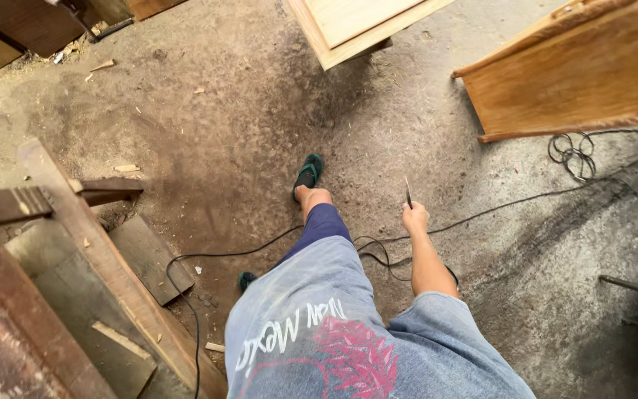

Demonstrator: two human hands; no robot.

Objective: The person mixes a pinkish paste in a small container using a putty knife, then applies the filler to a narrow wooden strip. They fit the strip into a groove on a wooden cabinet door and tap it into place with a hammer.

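Note:
My right hand [415, 219] hangs at my side, its fingers closed around a thin dark pointed tool [407, 192], perhaps a pencil or blade, that sticks up from the fist. My left hand is out of the picture. I stand on a dusty concrete floor [260, 133] in a grey shirt, with one foot in a green sandal [309, 171] stepped forward.
A black power cable [208, 256] snakes over the floor around my feet to a coil [571, 154] at right. Dark wooden frames and planks [75, 244] stand at left. A pale wooden panel [356, 26] and a brown wooden cabinet [577, 81] lie ahead.

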